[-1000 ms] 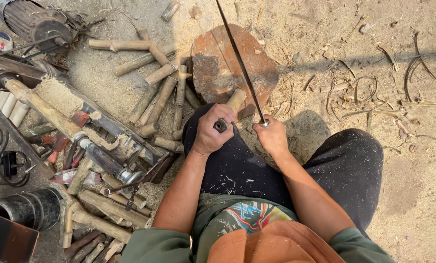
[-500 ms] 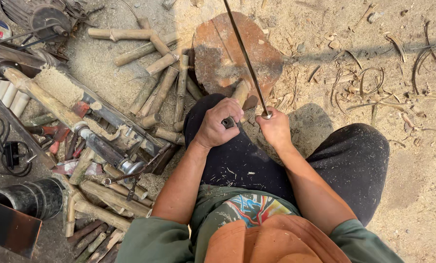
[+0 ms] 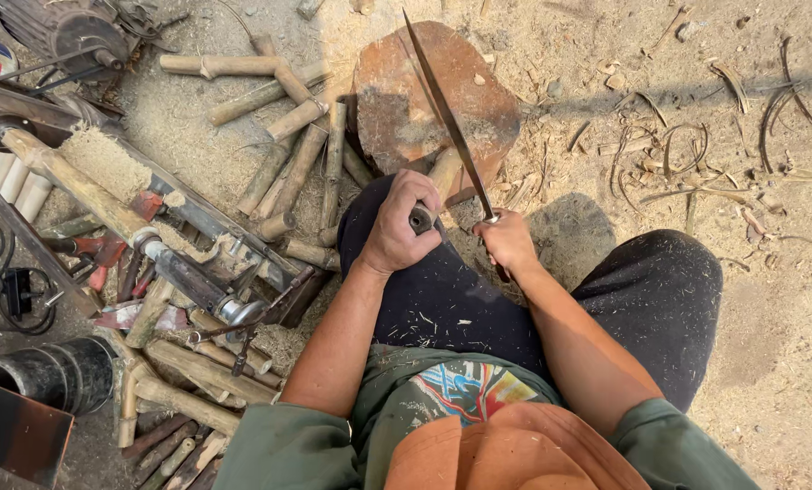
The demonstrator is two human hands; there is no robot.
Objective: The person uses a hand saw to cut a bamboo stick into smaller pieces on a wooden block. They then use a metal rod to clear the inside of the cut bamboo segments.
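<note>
Blade [image 3: 444, 113] edge over wooden block [image 3: 397, 100], bamboo piece [image 3: 444, 172] beneath, sand right

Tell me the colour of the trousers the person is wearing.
The trousers are black, flecked with pale sawdust, best seen in the head view.

I saw open sandy ground [image 3: 769, 345] to my right, while bamboo pieces [image 3: 288, 163] and a long machine [image 3: 134, 218] crowded my left side.

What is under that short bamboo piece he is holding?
The bamboo piece, gripped by the left hand, stands on a round wooden block. Their contact point is hidden.
</note>
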